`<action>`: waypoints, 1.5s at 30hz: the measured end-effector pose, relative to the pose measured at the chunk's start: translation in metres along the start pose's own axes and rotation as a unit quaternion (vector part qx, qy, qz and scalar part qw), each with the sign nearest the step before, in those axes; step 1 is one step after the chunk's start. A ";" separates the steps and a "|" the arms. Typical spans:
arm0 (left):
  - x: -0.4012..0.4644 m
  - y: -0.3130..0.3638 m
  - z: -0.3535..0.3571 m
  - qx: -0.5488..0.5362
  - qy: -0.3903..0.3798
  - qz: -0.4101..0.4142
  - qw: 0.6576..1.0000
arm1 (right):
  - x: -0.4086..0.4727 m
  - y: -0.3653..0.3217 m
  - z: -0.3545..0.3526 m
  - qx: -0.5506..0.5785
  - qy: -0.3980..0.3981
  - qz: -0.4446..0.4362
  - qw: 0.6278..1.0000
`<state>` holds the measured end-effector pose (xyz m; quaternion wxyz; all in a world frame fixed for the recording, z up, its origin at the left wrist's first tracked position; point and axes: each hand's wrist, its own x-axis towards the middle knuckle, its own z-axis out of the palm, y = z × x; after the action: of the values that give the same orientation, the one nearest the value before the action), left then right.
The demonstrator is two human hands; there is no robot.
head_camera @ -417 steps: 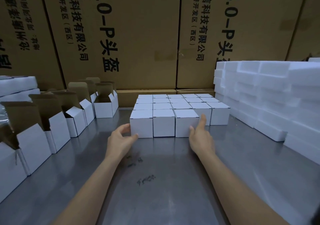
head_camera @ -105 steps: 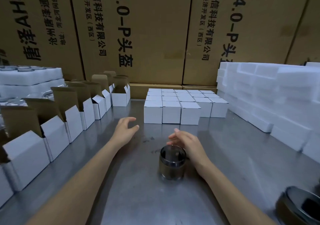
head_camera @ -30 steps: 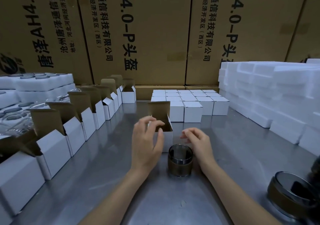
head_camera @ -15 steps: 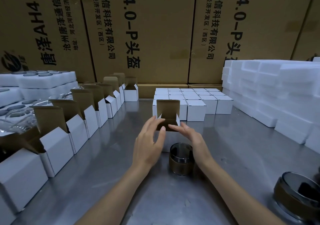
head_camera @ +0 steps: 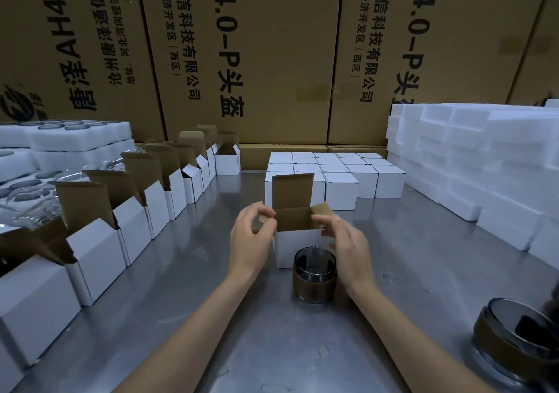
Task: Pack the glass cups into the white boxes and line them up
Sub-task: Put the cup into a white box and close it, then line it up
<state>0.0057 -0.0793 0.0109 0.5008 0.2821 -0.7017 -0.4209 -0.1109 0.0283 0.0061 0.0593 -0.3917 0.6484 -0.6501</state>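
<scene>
On steel table (head_camera: 408,271): left hand (head_camera: 251,241) grip, right hand (head_camera: 348,241) grip pinch side flaps of cardboard box (head_camera: 298,246); round glass cup (head_camera: 314,273) in front.

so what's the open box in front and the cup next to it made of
Open box: looks like thin cardboard, matte white outside, plain brown inside on the flaps. Cup: seems dark see-through glass with shiny rim; the tan band around it could be cork or leather, hard to tell.
</scene>
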 end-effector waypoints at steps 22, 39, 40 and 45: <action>0.013 0.002 -0.005 -0.074 -0.117 -0.045 0.989 | -0.009 -0.013 -0.012 -0.232 -0.008 -0.243 0.942; 0.012 0.001 -0.006 -0.050 -0.110 -0.016 0.993 | -0.018 -0.037 0.004 -0.359 0.125 -0.462 0.802; 0.012 0.000 -0.006 -0.051 -0.111 -0.014 0.992 | -0.018 -0.038 0.004 -0.365 0.152 -0.471 0.789; 0.010 0.000 -0.005 -0.075 -0.119 0.001 0.990 | -0.014 -0.034 0.011 -0.406 0.203 -0.460 0.763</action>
<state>0.0074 -0.0889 0.0164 0.4337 0.1906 -0.7230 -0.5028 -0.0807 0.0327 0.0285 -0.5450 -0.4892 0.5904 -0.3392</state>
